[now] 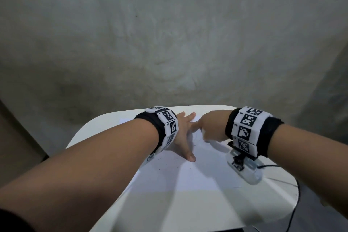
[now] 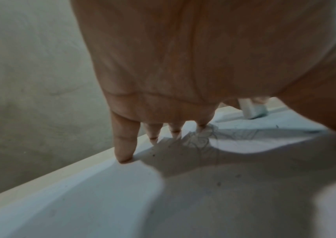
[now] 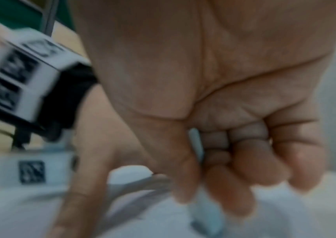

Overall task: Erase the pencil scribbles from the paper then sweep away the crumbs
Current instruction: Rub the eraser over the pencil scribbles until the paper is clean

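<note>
A white sheet of paper (image 1: pixel 197 175) lies on a small white table (image 1: pixel 169 209). My left hand (image 1: pixel 186 133) lies flat on the sheet's far left part, fingers (image 2: pixel 124 145) spread and pressing down. Faint pencil scribbles (image 2: pixel 203 140) show just right of those fingers. My right hand (image 1: pixel 206 130) is curled over the scribbles beside the left fingers. It grips a white eraser (image 3: pixel 205 214) between thumb and fingers, and the eraser's (image 2: pixel 252 109) lower end touches the paper. Dark crumbs (image 1: pixel 159 158) speckle the sheet near my left wrist.
The table's rounded far edge (image 1: pixel 188 108) lies just beyond both hands, with a grey wall (image 1: pixel 169 43) behind. A black cable (image 1: pixel 295 203) hangs off the table's right side. The near half of the sheet is bare apart from specks.
</note>
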A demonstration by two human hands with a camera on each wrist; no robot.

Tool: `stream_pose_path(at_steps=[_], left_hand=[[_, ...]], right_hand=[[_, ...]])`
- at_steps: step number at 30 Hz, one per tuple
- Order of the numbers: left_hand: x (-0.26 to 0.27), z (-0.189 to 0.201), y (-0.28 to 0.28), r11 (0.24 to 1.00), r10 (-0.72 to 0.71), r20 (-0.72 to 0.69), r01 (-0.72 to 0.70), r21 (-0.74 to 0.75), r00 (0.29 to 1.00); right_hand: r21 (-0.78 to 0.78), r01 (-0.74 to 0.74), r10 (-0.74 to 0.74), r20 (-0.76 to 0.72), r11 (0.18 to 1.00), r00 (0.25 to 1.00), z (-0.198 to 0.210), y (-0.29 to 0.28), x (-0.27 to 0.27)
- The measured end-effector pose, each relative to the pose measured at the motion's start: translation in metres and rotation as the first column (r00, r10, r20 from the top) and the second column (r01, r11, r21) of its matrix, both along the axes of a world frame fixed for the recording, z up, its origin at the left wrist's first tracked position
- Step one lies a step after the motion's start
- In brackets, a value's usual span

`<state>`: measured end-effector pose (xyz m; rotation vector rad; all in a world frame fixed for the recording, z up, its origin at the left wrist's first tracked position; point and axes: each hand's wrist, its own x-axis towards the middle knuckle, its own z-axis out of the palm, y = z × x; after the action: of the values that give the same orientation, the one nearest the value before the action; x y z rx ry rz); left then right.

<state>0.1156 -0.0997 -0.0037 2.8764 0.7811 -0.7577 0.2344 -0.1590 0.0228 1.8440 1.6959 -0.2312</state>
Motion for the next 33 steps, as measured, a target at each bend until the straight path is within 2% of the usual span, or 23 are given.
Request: stream_pose_path(at_steps=[4,5,7,9,11,13,16,18,20,22,24,27,30,31,33], left_hand=[[-0.001,-0.004,0.002,1.0,0.016,-0.002,-0.016,-0.002,1.0],[-0.001,-0.003,0.001,1.0,0.015,-0.007,-0.015,-0.001,1.0],[0.001,0.001,0.0,1.0,-0.003,-0.026,0.003,0.003,1.0],[0.001,0.002,0.0,1.0,-0.009,-0.024,0.009,-0.004,1.0],[0.0,0.0,0.002,1.0,0.005,-0.004,-0.005,-0.006,1.0],[0.0,-0.004,0.004,1.0,0.007,-0.006,-0.007,-0.004,1.0],[0.002,-0.005,0.005,1.0,-0.001,-0.01,0.001,0.002,1.0],[0.0,-0.005,0.005,1.0,0.002,0.0,-0.002,-0.001,1.0],[-0.001,-0.007,0.004,1.0,0.011,0.012,-0.011,0.002,1.0],[0.001,-0.01,0.004,1.0,0.008,0.017,-0.008,0.002,1.0],[0.002,-0.01,0.005,1.0,-0.006,0.023,0.005,0.012,1.0],[-0.001,-0.006,0.003,1.0,0.007,0.021,-0.007,0.004,1.0],[-0.001,-0.001,-0.003,1.0,0.01,0.041,-0.01,0.005,0.999],[-0.001,0.0,-0.002,1.0,0.014,0.058,-0.014,-0.008,0.998],[-0.002,-0.003,0.001,1.0,-0.002,0.051,0.003,-0.023,0.999]], right_hand=[[0.111,0.052,-0.055,0.017,0.992,0.998,0.009,0.001,0.012],[0.114,0.025,-0.026,0.014,0.993,1.0,0.007,0.001,0.011],[0.058,-0.038,0.043,-0.08,0.998,0.996,0.002,-0.003,0.001],[0.041,0.004,0.002,-0.147,0.999,0.989,0.001,-0.002,0.002],[0.122,0.067,-0.059,-0.066,0.99,0.996,0.006,0.004,0.011],[0.125,0.025,-0.027,0.01,0.992,1.0,0.001,0.006,0.01],[0.072,-0.035,0.043,-0.104,0.997,0.994,-0.004,0.0,-0.005],[0.129,0.076,-0.054,-0.167,0.989,0.985,0.001,0.004,0.007],[0.173,0.102,-0.09,-0.078,0.98,0.993,0.004,0.008,0.012],[0.148,0.034,-0.028,-0.039,0.988,0.999,0.0,0.008,0.002],[0.109,-0.004,0.009,-0.049,0.994,0.999,0.0,0.005,-0.004],[0.148,0.088,-0.085,-0.023,0.985,0.996,0.007,0.009,0.008],[0.099,-0.03,0.029,0.009,0.995,1.0,-0.001,0.009,-0.004],[0.088,-0.062,0.063,-0.012,0.994,0.998,-0.002,0.006,-0.008],[0.13,0.004,0.006,-0.074,0.992,0.997,-0.001,0.009,-0.001]])
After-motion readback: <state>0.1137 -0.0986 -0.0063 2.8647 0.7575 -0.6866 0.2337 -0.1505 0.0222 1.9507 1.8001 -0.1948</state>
